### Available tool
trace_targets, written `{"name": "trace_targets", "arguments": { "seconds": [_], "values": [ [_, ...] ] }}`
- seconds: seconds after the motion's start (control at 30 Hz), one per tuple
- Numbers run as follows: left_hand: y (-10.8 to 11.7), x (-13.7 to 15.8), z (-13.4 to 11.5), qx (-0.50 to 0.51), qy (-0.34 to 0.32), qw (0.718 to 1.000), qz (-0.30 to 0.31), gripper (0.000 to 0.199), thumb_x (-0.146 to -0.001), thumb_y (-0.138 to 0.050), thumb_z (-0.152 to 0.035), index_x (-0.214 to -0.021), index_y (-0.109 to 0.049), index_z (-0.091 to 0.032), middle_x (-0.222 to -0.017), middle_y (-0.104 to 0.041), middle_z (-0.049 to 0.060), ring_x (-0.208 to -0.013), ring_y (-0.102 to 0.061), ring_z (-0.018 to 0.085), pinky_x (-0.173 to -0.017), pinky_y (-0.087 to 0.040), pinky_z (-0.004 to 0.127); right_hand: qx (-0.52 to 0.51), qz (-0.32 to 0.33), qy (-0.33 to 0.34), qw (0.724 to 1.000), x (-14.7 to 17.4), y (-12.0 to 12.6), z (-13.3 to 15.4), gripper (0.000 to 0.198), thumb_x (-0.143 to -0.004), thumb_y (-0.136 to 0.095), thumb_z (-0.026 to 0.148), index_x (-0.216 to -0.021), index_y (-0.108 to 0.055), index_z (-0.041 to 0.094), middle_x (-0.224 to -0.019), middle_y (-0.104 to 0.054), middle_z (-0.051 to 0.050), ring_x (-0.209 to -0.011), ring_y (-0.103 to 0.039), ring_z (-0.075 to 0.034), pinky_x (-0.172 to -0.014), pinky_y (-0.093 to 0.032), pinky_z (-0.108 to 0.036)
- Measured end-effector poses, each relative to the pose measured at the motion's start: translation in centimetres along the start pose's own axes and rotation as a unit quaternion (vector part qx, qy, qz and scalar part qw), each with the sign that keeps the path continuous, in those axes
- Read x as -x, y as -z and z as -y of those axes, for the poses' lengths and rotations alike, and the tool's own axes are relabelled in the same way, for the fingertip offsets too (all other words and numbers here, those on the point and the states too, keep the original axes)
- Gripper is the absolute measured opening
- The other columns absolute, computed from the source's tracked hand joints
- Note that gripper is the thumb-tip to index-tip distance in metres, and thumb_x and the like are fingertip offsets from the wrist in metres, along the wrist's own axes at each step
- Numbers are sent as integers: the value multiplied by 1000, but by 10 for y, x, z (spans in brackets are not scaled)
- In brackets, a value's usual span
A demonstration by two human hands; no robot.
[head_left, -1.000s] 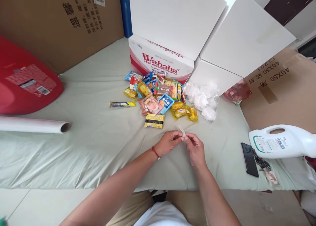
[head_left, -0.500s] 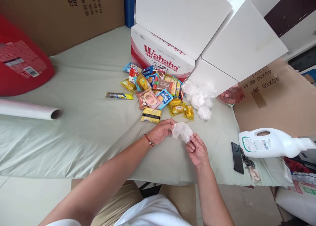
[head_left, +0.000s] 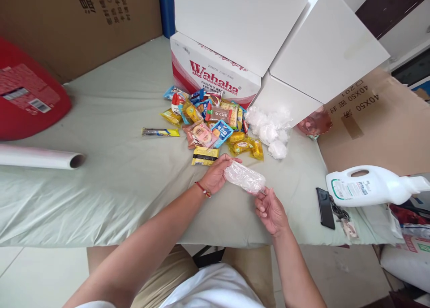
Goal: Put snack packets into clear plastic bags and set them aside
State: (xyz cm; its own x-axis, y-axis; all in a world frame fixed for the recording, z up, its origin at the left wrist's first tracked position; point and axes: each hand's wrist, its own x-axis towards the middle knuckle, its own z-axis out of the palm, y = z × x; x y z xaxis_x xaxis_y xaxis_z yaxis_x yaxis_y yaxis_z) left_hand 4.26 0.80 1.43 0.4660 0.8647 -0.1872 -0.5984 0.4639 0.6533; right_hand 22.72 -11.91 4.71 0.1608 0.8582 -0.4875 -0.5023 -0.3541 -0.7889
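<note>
Between my hands a clear, crinkled plastic bag (head_left: 245, 177) is stretched out above the cloth. My left hand (head_left: 217, 172) is closed on its left end, and my right hand (head_left: 270, 207) pinches the lower right end. Just beyond lies a heap of wrapped snacks, with a yellow and black packet (head_left: 205, 156) nearest my left hand. A pink packet (head_left: 203, 135), a blue packet (head_left: 222, 132) and yellow snack packets (head_left: 242, 146) lie around it. To the heap's right is a pile of balled-up clear plastic (head_left: 269, 127).
Behind the snacks stand a Wahaha carton (head_left: 215, 75) and white boxes (head_left: 238, 25). A white roll (head_left: 40, 158) and a red container (head_left: 30, 93) are on the left. On the right lie a phone (head_left: 325, 208), keys (head_left: 340, 210) and a white bottle (head_left: 366, 185).
The plastic bag, bent and bunched before, is now pulled longer and straighter. My right hand has moved slightly right and down; my left hand stays on the other end. The view has shifted a little.
</note>
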Motion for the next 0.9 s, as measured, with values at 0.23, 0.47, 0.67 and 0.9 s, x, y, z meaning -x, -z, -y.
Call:
{"name": "trace_targets", "arguments": {
  "seconds": [0.23, 0.47, 0.67, 0.9],
  "values": [
    [1, 2, 3, -176, -125, 973, -84, 35, -73, -72, -43, -86, -46, -23, -111, -65, 7, -87, -59, 18, -74, -47, 30, -11, -99, 32, 995, -13, -8, 6, 48, -55, -98, 24, -85, -61, 21, -68, -53, 9, -46, -31, -1, -35, -25, -11],
    [-5, 28, 2, -512, -337, 786, 79, 26, -93, -56, -45, -100, -63, -22, -102, -65, 12, -101, -57, 28, -95, -41, 44, 25, -105, 49, 993, -16, -12, 8, 45, -58, -97, 32, -84, -62, 20, -69, -53, 9, -45, -29, 0, -34, -24, -11],
    [-4, 24, 19, -609, -280, 726, 155, 19, -94, -60, -39, -94, -69, -23, -96, -68, 11, -99, -55, 29, -90, -38, 43, 16, -99, 74, 992, -24, -18, 11, 44, -58, -97, 32, -82, -63, 20, -65, -47, 9, -47, -31, -2, -35, -26, -12],
    [0, 18, 26, -556, -256, 784, 101, 23, -102, -43, -32, -88, -59, -23, -83, -63, 6, -83, -56, 24, -79, -40, 36, 37, -39, 67, 996, -22, -28, 5, 43, -60, -97, 27, -90, -66, 21, -78, -58, 6, -58, -44, -4, -45, -37, -14]
  ]
}}
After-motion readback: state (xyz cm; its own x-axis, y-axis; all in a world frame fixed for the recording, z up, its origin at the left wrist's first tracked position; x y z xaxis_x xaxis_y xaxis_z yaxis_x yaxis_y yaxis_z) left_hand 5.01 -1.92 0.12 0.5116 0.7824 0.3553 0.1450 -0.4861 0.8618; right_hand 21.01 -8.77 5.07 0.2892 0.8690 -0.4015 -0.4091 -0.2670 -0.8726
